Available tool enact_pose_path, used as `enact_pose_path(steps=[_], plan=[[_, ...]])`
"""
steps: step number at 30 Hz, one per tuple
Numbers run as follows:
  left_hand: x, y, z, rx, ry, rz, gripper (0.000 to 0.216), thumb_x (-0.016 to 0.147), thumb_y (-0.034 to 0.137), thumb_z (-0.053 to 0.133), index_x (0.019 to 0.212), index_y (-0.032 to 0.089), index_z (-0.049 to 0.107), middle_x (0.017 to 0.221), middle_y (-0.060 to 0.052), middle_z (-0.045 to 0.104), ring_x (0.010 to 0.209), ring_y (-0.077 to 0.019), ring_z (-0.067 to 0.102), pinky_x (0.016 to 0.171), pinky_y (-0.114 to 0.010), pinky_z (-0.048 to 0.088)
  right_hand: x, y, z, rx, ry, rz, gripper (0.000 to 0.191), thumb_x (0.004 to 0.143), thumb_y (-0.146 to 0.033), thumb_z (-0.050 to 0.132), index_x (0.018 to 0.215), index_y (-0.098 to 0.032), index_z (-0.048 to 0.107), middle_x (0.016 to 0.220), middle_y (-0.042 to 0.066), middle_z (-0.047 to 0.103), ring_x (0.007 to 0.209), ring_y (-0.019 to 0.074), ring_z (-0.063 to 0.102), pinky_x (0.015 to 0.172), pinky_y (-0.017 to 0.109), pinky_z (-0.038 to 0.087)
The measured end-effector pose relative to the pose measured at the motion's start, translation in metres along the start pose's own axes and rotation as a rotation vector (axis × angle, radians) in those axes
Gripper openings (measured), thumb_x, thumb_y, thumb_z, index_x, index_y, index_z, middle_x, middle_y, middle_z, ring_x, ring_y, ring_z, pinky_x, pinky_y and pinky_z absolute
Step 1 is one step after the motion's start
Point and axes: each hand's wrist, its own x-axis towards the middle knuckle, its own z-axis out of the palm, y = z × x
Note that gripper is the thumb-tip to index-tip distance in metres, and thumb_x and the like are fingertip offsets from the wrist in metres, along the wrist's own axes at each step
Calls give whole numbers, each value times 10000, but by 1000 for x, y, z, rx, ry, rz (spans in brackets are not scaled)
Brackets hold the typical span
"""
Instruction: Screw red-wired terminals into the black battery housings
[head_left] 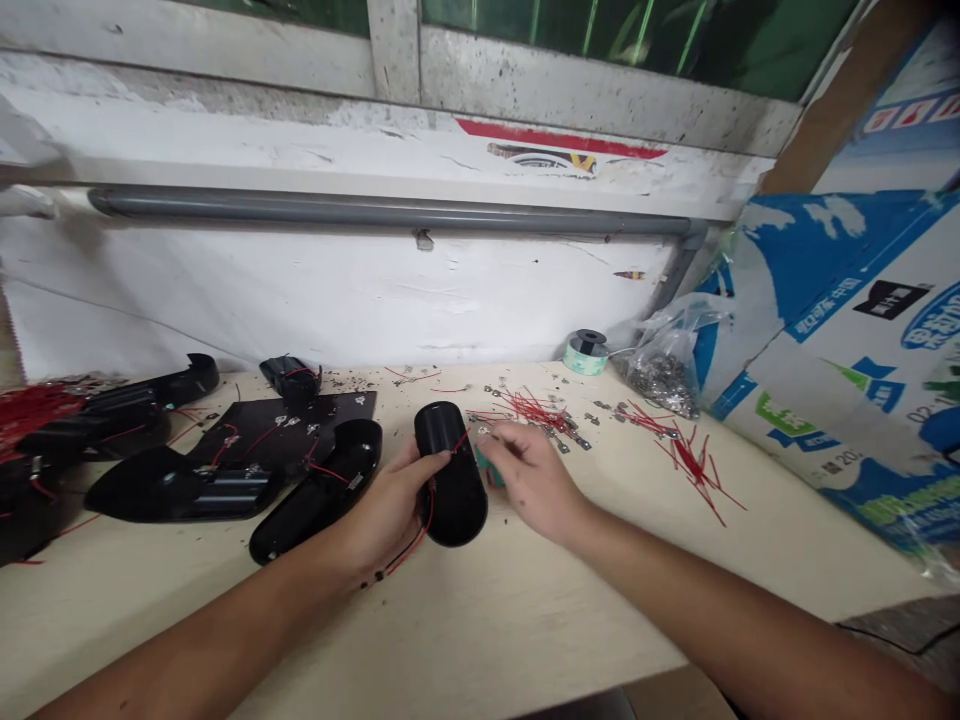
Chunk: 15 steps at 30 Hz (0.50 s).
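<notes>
Two bare forearms (247,610) extend from the near edge over one pale desk (600,610), ending in two hands. Left hand (390,505): closed around the side of one black casing (459,505), thumb pressed across its face. Right hand (536,480): thumb and forefinger pinched together on one small metal tab (483,430) at the end of a short red wire (460,441). One green object (492,472), mostly hidden, shows beneath these fingers. Behind stand one tape roll (586,352), one clear bag (660,365) of metal pieces and, at right, one printed carton (847,350). Two loose clusters of red wires, a middle cluster (536,408) and a right cluster (690,460), lie on the desk. At left are one dark flat plate (259,425) and at least four further black housings (319,510); overlap prevents an exact count. Held at the middle of the desk, between the hands, the casing is glossy, oblong and round-ended, with lengthwise ridges above and a smooth part below; one red-and-black lead (409,550) hangs from its left side. Whether its lower end touches the desk cannot be told.
</notes>
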Motion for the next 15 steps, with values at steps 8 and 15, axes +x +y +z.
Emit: enact_pose_path(steps=[8,15], plan=[[4,4,-7,-165,-55,-121,297,843,397,612,1000,148,652,914,-108,726,929,-295,671,848,-427,497,-4,-20,-31,-133,-120,37,155,934,-312,536,1053,-246,462,889,11,677,414,107,537,432,251,392],[4,7,-9,-144,-114,-47,257,841,379,596,848,142,695,872,-91,737,987,-282,649,893,-376,472,-19,-46,-21,-543,-406,-296,279,872,-258,673,1151,-268,654,978,60,675,814,224,602,669,315,442]])
